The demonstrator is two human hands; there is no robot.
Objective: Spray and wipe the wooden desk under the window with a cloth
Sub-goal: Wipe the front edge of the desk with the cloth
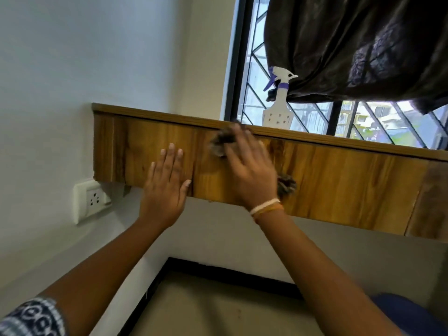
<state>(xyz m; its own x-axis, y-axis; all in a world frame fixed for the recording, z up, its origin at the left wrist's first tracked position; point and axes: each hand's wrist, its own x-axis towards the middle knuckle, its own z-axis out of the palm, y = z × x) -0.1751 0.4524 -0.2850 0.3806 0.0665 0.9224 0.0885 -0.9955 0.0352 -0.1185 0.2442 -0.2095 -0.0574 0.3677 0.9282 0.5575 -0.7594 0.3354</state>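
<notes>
Brown, soft and limp, the cloth [219, 144] lies bunched on the wooden desk [339, 180] under the window [253, 69], pinned beneath the right hand [249, 170]. Its fingers look spread flat, pressing rather than clutching, though blur softens them. Tufts stick out past the fingertips and beside the wrist. The left hand [167, 183] rests released, palm flat on the wood just beside. Light and floppy, the cloth probably slides best under a broad palm, gathered at its middle. The spray bottle [278, 105] stands at the desk's far edge.

bottle [276, 112] on desk [339, 180] top, by window [252, 98]; cloth [219, 144] under R hand [249, 170]; socket [93, 200] lower L
</notes>
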